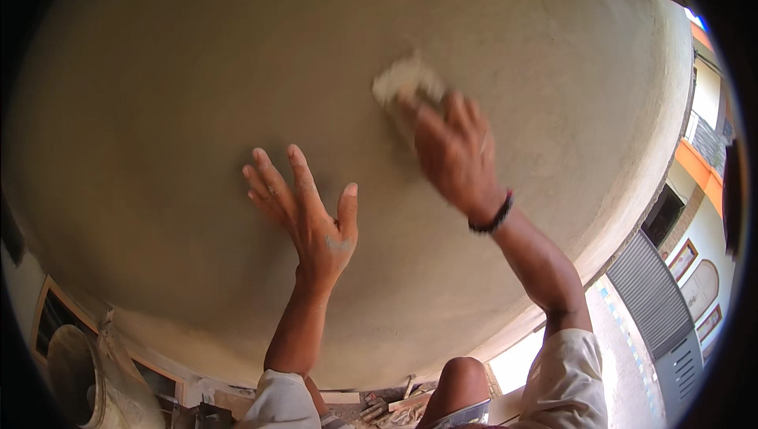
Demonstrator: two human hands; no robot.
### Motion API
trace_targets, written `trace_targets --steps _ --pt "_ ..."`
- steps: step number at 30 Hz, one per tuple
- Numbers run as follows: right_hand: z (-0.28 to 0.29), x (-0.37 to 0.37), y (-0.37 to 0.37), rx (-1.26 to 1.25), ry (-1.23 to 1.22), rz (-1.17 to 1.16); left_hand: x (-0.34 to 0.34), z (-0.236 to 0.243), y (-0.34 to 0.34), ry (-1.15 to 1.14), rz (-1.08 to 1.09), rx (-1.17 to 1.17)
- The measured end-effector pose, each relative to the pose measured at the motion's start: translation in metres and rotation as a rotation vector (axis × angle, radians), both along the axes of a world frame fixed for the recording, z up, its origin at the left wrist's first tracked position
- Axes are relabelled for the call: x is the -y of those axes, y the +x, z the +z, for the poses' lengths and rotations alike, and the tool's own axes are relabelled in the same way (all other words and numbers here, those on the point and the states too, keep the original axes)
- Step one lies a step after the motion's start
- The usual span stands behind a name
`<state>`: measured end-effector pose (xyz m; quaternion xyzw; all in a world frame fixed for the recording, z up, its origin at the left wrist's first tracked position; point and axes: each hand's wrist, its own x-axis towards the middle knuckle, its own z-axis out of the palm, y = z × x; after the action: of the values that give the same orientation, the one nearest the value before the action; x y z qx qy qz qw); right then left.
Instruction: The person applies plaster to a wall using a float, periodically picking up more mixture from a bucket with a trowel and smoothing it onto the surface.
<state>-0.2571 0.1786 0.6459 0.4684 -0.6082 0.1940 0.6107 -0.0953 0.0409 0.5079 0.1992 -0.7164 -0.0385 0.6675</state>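
A broad grey-brown plastered wall [197, 73] fills most of the view in front of me. My right hand [456, 148], slightly blurred and with a dark beaded bracelet on its wrist, grips a pale, ragged-edged pad like a sponge [407, 77] against the plaster. Whether the pad is foam or crumpled paper I cannot tell. Lower and to the left, my left hand [304, 204] is open, its fingers spread toward the wall and a grey smear on its back. It holds nothing; whether its fingertips touch the plaster is unclear.
At the lower left stands a large round drum-like container [75, 374], beside a window frame [47, 310]. Scraps of wood [407, 403] lie below, near my knee [460, 385]. Past the wall's right edge are a paved lane [624, 342], a grey metal gate [651, 291] and a building with orange trim.
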Motion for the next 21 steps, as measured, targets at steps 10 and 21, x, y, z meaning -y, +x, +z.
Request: trace_targets --steps 10,21 --pt "0.049 0.017 0.018 -0.013 -0.122 0.057 0.021 0.010 0.016 0.081 -0.011 -0.146" --pt "0.019 -0.016 -0.009 -0.139 0.036 0.093 0.049 0.008 0.034 0.104 -0.003 -0.264"
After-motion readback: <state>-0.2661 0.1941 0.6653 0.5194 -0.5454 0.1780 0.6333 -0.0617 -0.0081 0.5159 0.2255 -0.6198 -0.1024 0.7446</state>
